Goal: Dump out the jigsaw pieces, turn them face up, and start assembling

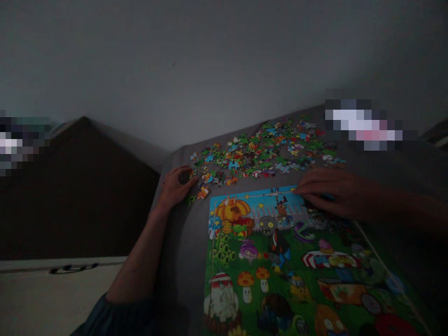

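Note:
Near the left end of a spread of loose jigsaw puzzle pieces (250,151), my left hand (175,185) rests on the grey surface. Its fingers and thumb curve apart, with a dark gap between them, and the tips reach the nearest pieces. A colourful picture puzzle board (255,275) with cartoon plants and zombies lies in front of me. My right hand (331,191) is over the board's top right part. Its fingers are drawn together, pointing left, with the tips at the upper edge. Whatever lies between them is hidden, as is the board beneath that hand.
The grey cloth-covered surface (185,280) runs under the board and pieces, up to a pale wall (140,65). At the left is a dark panel (87,196) above a light drawer front (63,289) with a black handle (73,269). Two patches are blurred out.

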The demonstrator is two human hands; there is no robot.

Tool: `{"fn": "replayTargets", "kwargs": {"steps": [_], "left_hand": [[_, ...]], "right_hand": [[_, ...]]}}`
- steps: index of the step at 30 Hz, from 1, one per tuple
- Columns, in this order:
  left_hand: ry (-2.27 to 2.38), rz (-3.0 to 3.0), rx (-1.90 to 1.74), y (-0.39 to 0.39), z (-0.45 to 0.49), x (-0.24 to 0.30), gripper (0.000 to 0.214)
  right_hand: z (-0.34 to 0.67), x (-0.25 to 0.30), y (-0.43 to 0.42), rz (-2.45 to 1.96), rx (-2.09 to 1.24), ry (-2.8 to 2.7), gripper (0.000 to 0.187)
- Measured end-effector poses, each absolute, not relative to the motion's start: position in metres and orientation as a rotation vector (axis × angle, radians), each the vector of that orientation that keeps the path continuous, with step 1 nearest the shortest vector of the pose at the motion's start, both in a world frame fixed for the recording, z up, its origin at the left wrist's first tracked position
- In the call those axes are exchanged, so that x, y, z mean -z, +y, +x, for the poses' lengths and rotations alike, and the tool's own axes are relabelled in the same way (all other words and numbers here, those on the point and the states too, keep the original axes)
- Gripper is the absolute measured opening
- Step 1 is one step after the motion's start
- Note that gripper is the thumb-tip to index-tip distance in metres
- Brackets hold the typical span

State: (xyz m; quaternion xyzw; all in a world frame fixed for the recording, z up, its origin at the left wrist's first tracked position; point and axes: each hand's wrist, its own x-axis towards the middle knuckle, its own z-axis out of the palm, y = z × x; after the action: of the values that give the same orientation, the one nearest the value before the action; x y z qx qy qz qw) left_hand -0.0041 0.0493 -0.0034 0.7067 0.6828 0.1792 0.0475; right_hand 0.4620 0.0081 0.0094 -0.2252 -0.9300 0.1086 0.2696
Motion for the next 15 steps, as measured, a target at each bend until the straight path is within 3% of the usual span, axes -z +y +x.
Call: {"fn": "replayTargets", "kwargs": {"steps": [9,15], "left_hand": [[2.089,2.114,-0.517,0.037,-0.016,-0.011,0.05],[2.074,2.125,-0.55,0.02,-0.008,-0.028,0.059]], "right_hand": [[0.463,-0.007,0.008,-0.612,-0.33,-2.53,0.021],[0.462,-0.008,0.007,-0.587,-0.325,-2.503,0.021]]}}
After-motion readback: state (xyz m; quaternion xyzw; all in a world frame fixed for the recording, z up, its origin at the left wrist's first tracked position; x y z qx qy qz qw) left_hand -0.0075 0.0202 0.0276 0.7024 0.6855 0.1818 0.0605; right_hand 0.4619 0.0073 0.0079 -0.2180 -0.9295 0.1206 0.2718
